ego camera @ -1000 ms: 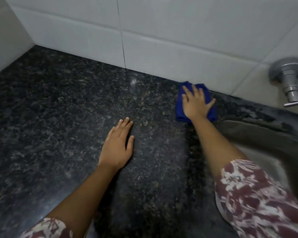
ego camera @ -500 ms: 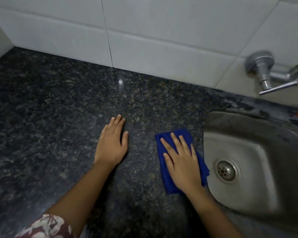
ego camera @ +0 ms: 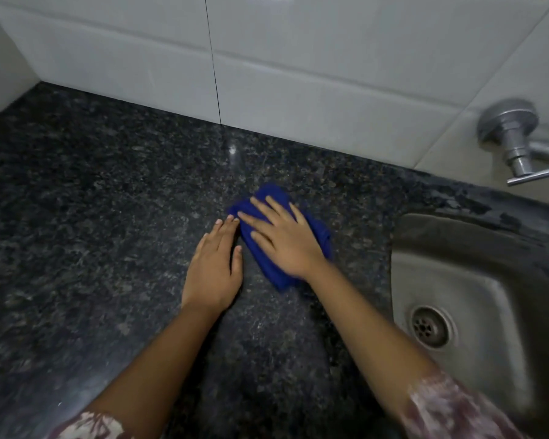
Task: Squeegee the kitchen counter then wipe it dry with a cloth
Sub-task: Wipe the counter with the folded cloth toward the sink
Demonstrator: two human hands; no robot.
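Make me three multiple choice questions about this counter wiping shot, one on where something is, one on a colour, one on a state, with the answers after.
1. Where is the sink relative to the cloth?
A. To its right
B. To its left
C. Behind it, against the wall

2. What colour is the cloth?
A. White
B. Blue
C. Yellow

3. What is the left hand doing?
A. Gripping a squeegee
C. Turning the tap
B. Resting flat on the counter

Answers: 1 A, the basin lies right of the cloth. 2 B, blue fabric shows around the right hand pressing it. 3 B, the palm lies down, fingers extended, holding nothing.
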